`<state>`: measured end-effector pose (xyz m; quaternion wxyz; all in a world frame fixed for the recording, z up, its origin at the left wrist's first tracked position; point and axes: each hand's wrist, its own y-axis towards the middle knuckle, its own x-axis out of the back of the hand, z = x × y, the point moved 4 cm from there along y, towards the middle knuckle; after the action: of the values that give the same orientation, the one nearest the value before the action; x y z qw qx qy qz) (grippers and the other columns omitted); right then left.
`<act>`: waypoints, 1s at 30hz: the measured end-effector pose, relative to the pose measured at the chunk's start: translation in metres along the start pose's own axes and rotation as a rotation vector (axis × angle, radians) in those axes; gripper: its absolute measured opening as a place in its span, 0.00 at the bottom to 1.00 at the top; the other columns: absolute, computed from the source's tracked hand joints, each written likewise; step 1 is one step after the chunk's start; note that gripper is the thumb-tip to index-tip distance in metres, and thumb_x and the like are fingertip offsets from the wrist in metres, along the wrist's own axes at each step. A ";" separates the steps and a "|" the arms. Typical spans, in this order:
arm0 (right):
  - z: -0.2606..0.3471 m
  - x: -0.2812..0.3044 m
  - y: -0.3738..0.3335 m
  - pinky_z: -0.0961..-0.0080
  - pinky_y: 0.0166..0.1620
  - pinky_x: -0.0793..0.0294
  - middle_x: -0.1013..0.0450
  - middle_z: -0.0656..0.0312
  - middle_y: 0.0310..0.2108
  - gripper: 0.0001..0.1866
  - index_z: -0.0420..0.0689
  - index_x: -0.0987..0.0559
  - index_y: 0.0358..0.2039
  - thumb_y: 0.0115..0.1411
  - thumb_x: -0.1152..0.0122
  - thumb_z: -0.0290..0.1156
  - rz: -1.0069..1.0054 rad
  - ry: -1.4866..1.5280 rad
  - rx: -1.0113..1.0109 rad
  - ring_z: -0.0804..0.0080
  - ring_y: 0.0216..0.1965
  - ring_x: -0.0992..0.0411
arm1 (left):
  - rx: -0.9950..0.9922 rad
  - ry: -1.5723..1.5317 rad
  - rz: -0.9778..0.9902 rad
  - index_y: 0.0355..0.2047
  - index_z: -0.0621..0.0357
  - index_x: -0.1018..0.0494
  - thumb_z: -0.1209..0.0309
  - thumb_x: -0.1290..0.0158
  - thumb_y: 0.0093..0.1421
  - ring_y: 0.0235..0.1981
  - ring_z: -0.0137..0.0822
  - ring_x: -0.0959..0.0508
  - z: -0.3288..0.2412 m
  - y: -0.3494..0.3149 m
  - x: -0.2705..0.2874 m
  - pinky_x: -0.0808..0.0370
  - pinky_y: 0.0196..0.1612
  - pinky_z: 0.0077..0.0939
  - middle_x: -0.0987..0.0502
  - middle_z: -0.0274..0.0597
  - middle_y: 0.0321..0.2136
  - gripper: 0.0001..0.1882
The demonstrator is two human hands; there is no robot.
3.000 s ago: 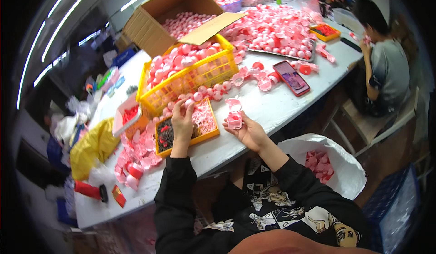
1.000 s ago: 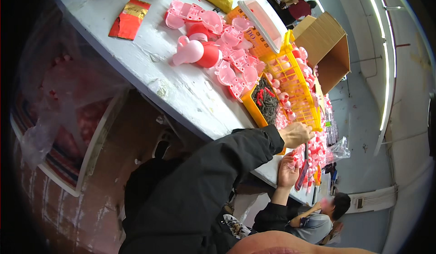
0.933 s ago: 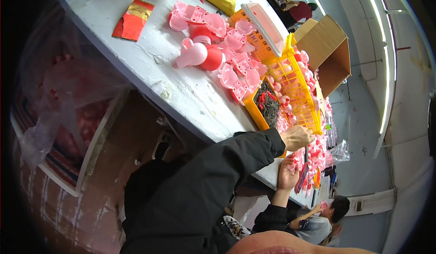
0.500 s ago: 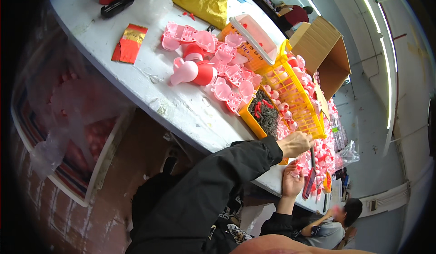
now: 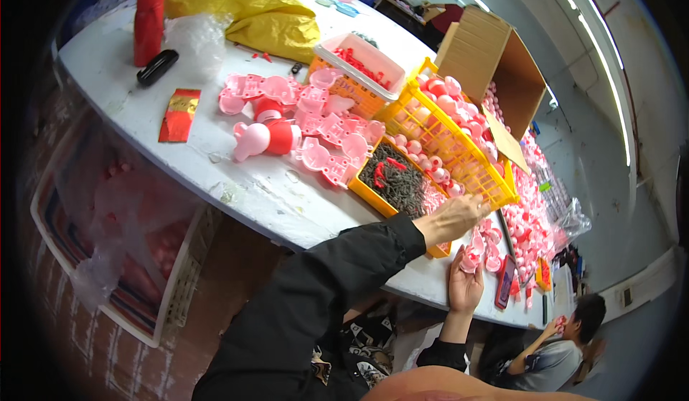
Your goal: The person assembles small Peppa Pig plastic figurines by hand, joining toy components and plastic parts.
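Observation:
My right hand (image 5: 466,290) holds a pink plastic shell half (image 5: 470,257) with something red inside it, palm up just off the table edge. Above it, my left hand (image 5: 453,220) reaches over the near end of a yellow tray (image 5: 380,201), its fingers stretched out and apart, with nothing visible in them. Dark screws (image 5: 402,189) with a few red pieces fill one part of that tray, and small pink parts (image 5: 434,199) the other. Behind stands a yellow basket (image 5: 459,158) of pink and white round parts. More pink shells (image 5: 492,247) lie beside my right hand.
Joined pink shells and a pink-and-red figure (image 5: 265,139) lie on the table (image 5: 247,189). A lidless tub (image 5: 359,67) holds red pieces. A cardboard box (image 5: 495,60), red phone-like object (image 5: 505,282), yellow bag (image 5: 251,13) and red bottle (image 5: 148,28) surround them. Another person (image 5: 556,351) sits at right.
My left hand has gone from a pinch beside the basket to outstretched fingers over the tray's end. My right hand still holds the pink shell, now turned more into view. The whole view has shifted.

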<state>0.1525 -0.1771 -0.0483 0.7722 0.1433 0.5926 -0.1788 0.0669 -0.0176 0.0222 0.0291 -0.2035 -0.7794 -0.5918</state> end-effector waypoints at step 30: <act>-0.007 -0.009 -0.002 0.55 0.60 0.32 0.35 0.42 0.54 0.21 0.34 0.38 0.55 0.71 0.61 0.38 0.013 -0.170 0.072 0.48 0.56 0.34 | 0.699 -1.067 0.157 0.59 0.60 0.40 0.76 0.48 0.62 0.48 0.34 0.25 -0.006 0.021 0.009 0.27 0.52 0.29 0.27 0.47 0.44 0.25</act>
<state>0.1438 -0.1752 -0.0413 0.8152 0.1594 0.5172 -0.2064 0.0647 -0.0162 0.0457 -0.2552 -0.5049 -0.8164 -0.1164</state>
